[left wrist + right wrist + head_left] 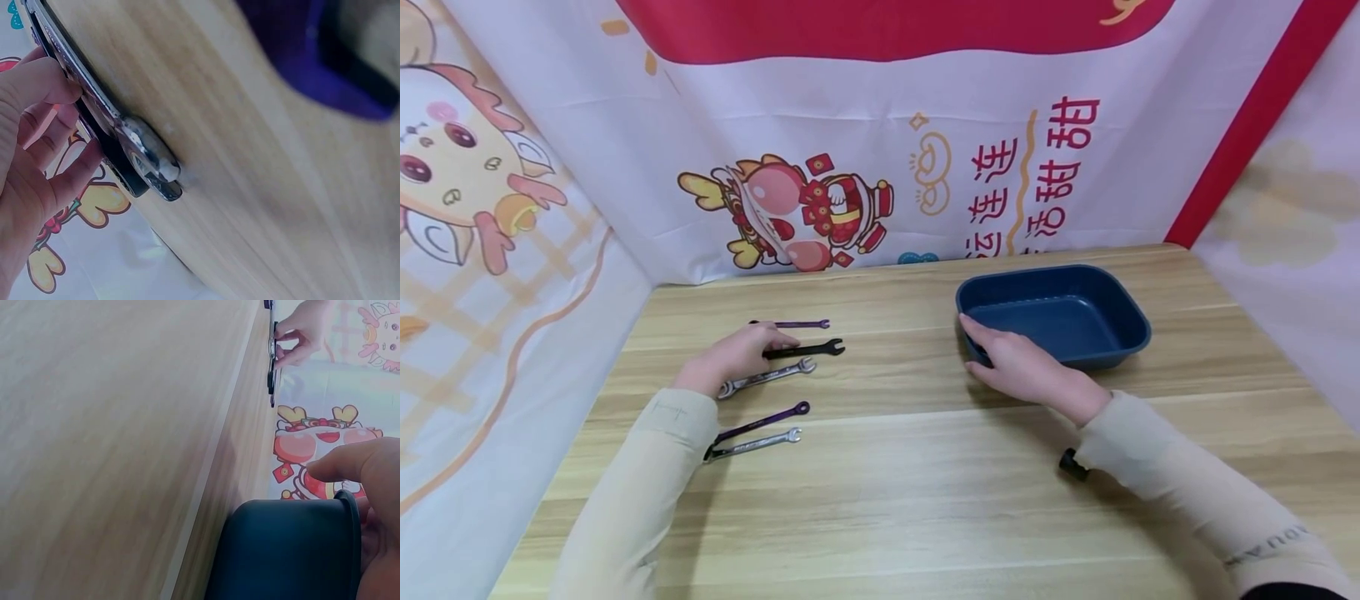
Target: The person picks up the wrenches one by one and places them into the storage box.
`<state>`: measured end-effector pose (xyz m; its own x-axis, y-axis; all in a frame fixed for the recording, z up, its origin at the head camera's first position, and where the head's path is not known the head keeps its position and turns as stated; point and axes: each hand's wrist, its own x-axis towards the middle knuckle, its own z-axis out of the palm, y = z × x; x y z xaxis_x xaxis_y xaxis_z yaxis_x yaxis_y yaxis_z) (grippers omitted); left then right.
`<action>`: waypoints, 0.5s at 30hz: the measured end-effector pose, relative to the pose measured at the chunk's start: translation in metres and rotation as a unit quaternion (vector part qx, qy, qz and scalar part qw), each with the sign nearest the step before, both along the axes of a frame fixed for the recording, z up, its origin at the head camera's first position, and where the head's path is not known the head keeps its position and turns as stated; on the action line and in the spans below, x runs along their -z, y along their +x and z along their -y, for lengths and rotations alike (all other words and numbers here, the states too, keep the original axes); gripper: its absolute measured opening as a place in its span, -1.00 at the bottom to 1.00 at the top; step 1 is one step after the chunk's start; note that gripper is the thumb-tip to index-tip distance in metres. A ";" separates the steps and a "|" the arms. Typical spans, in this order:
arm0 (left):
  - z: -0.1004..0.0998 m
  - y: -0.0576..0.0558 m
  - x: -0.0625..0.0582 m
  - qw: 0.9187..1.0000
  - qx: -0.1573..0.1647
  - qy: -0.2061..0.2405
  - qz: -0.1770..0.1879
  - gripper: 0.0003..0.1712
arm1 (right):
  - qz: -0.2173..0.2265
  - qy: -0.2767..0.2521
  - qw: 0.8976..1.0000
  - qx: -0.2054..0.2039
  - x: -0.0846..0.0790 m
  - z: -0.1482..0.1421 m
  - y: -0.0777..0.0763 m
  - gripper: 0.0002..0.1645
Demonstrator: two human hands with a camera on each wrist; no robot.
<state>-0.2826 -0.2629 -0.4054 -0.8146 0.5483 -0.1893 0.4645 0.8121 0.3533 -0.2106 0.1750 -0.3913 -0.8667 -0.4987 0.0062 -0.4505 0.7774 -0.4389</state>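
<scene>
My left hand pinches a black open-end wrench between thumb and fingers, low over the table on the left. Right beside it lies a silver wrench, whose near end overlaps the black one in the left wrist view. A thin purple wrench is just behind, partly covered by the hand. Closer to the front are another purple wrench and a second silver wrench. On the right, my right hand holds the left rim of a dark blue plastic basin, thumb outside and other fingers over the rim.
A small black object shows beside the right sleeve. Wood-grain table spreads between the wrenches and the basin. Printed cloth hangs along the back and both sides.
</scene>
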 end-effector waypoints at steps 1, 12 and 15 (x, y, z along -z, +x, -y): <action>0.000 0.000 0.000 1.000 0.000 0.000 -0.001 -0.36 | 0.001 0.000 1.000 -0.001 0.000 0.001 0.000 -0.07; -0.001 0.000 -0.001 1.000 -0.008 0.002 0.005 -0.43 | -0.018 -0.003 1.000 -0.005 0.002 0.017 0.001 -0.10; -0.002 0.000 -0.003 1.000 -0.014 0.004 0.010 -0.44 | -0.018 -0.009 1.000 -0.002 0.002 0.021 0.001 -0.10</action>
